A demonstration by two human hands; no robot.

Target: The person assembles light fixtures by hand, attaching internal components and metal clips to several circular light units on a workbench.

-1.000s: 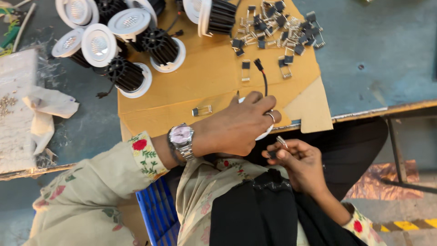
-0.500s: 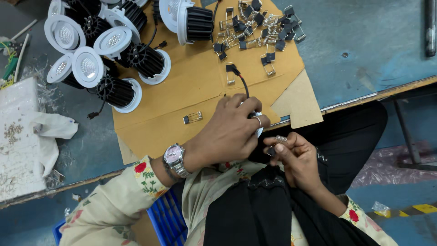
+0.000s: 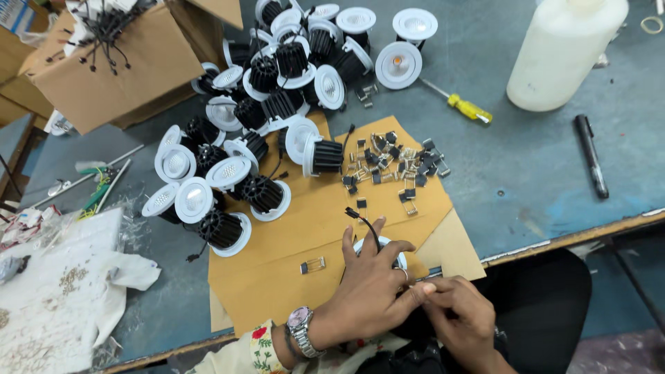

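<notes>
Cardboard sheet (image 3: 291, 277) at the near edge of the surface (image 3: 526, 159) carries a white downlight (image 3: 385, 244), gripped under the left hand (image 3: 367, 291). Right hand (image 3: 460, 315) just beside it pinches a small metal spring clip (image 3: 424, 280). Black wire (image 3: 366, 223) trails far from the lamp.

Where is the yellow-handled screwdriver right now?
In the head view the yellow-handled screwdriver lies on the blue-grey table, upper right of centre, between the pile of white downlights and the white plastic jug.
</notes>
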